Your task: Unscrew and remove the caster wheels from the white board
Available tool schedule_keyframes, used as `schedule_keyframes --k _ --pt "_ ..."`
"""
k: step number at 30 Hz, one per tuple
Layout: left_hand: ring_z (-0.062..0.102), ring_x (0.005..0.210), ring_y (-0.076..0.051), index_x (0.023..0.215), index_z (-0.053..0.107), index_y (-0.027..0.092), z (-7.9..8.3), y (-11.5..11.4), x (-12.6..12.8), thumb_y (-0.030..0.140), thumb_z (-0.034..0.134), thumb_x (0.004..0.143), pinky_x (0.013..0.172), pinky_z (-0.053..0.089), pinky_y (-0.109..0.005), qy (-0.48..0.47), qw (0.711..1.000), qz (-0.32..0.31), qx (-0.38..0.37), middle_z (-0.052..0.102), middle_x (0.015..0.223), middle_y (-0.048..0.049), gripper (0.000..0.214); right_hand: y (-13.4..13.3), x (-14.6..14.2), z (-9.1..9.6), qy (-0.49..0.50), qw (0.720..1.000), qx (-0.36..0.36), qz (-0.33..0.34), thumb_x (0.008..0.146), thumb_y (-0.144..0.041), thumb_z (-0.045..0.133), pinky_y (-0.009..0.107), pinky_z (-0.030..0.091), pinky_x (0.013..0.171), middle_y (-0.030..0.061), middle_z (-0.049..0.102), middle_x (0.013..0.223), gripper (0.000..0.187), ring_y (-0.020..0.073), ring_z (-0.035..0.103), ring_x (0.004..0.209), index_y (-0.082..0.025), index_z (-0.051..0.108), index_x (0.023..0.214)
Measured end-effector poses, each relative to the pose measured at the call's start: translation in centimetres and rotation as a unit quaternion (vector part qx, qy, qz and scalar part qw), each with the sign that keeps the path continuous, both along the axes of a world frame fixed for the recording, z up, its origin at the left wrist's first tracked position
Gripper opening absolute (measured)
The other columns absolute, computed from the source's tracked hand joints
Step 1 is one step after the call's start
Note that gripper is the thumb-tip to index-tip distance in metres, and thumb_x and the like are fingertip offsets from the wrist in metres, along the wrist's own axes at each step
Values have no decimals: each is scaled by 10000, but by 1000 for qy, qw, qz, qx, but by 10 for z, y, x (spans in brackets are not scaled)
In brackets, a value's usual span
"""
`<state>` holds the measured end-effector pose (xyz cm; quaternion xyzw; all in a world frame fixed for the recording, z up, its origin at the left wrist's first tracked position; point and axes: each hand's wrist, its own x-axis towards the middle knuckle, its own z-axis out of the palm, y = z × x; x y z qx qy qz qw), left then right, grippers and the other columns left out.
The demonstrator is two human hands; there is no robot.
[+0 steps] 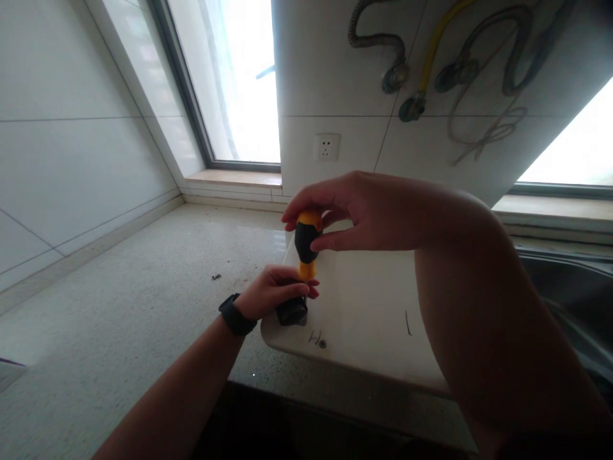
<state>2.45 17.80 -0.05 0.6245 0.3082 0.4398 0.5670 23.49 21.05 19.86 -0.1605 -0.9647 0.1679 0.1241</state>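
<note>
My right hand (347,211) grips a stubby black-and-yellow screwdriver (307,239) from above, fingers wrapped over the top of its handle. The screwdriver stands nearly upright, and its tip is hidden behind my left hand. My left hand (280,291), with a black band at the wrist, closes around a black part (292,312) just below the handle. That part rests on the left end of a white board (364,300) with rounded corners. Pencil-like marks and a small round hole or fitting (322,344) show near the board's front edge.
The board lies on a speckled stone countertop (167,255). A few small dark bits, perhaps screws (216,276), lie left of my hands. A metal sink (569,287) is at the right. Behind are a wall socket (327,147), hoses with valves (412,105) and windows.
</note>
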Motion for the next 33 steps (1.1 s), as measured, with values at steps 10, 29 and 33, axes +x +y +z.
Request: schedule_keyframes --k 10,29,33 --pt "719 773 -145 956 773 127 -10 6 -1 352 849 821 730 556 -267 -28 998 6 -56 782 863 -63 272 3 -11 -6 22 996 74 -37 891 -391 747 320 422 749 21 721 964 364 165 627 843 -200 729 1200" --pt "639 703 -124 906 711 135 12 2 6 317 893 735 706 541 -269 37 997 28 -62 699 798 -7 309 3 4 -4 -14 999 40 -3 904 -270 697 318 442 788 24 710 1128 435 181 628 927 -285 636 1335" --pt "724 976 -191 1140 762 149 23 -2 -3 317 803 863 883 571 -326 83 996 -22 -25 783 1103 -110 326 5 6 -4 -18 999 38 20 904 -227 674 306 436 778 18 706 1112 443 167 613 895 -275 610 1339"
